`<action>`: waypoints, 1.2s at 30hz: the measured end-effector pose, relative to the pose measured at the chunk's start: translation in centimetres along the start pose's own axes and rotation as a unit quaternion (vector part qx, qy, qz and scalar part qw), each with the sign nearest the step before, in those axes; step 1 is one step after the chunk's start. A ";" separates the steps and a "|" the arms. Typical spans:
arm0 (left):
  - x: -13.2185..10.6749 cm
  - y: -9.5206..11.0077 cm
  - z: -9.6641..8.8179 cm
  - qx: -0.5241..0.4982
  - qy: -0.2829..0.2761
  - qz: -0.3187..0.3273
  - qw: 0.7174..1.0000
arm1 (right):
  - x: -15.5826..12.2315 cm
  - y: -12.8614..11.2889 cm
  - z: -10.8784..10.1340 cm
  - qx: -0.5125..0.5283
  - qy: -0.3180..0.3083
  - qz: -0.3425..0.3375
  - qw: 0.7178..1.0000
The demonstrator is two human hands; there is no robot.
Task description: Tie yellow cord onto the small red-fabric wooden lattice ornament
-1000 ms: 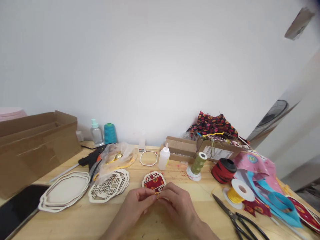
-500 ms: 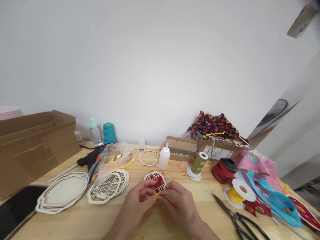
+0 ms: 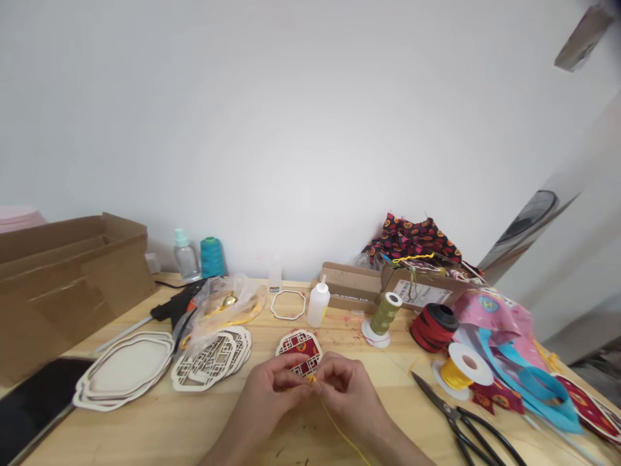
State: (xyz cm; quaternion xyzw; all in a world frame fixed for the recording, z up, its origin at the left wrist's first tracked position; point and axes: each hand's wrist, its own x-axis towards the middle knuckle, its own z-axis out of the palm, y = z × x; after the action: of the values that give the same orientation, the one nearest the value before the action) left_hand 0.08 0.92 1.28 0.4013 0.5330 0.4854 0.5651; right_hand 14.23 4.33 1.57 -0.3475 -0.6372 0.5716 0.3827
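A small wooden lattice ornament (image 3: 301, 349) with dark red patterned fabric behind its cut-outs lies in front of me, at my fingertips. Yellow cord (image 3: 339, 432) runs from its lower edge down toward the table's front. My left hand (image 3: 276, 387) is closed in a pinch on the cord at that edge, its upper fingers overlapping the ornament. My right hand (image 3: 347, 387) pinches the same cord just to the right, fingertips almost touching the left ones. The exact knot or loop between the fingers is too small to make out.
Lattice panels (image 3: 204, 369) and plain wooden plates (image 3: 123, 369) lie left, near a phone (image 3: 39, 401) and cardboard box (image 3: 72, 291). A glue bottle (image 3: 318, 304) stands ahead. Right are thread spools (image 3: 385, 314), a yellow cord spool (image 3: 458, 374) and black scissors (image 3: 458, 417).
My right hand's fingers have curled more and shifted slightly. A length of yellow cord now shows trailing below my right hand. More of the ornament is uncovered.
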 end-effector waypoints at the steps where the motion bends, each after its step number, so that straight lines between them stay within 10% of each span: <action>1: 0.0 0.0 0.0 -0.002 0.004 -0.005 1.000 | -0.1 -0.3 -0.2 0.044 -0.017 0.016 0.999; 8: 0.0 -0.2 -0.2 -0.011 0.031 -0.016 0.999 | -2.4 -4.0 -5.6 0.033 -0.200 -0.024 0.979; 11: 0.0 -0.4 -0.3 -0.001 0.019 -0.001 1.000 | -2.3 -4.9 -6.9 -0.010 -0.148 -0.059 0.987; 19: -0.5 -0.4 0.0 0.063 0.008 -0.006 0.998 | -0.6 -1.6 -2.0 -0.362 -0.024 -0.071 0.929; 36: -1.0 -0.2 0.4 0.203 -0.055 0.028 0.977 | -1.1 -0.6 -1.1 -0.424 -0.067 -0.103 0.897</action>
State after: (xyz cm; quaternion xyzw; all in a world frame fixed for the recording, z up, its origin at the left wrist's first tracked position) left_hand 0.57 -0.03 1.29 0.5479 0.5774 0.3601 0.4866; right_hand 15.68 3.82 2.16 -0.3700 -0.8757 0.2269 0.2118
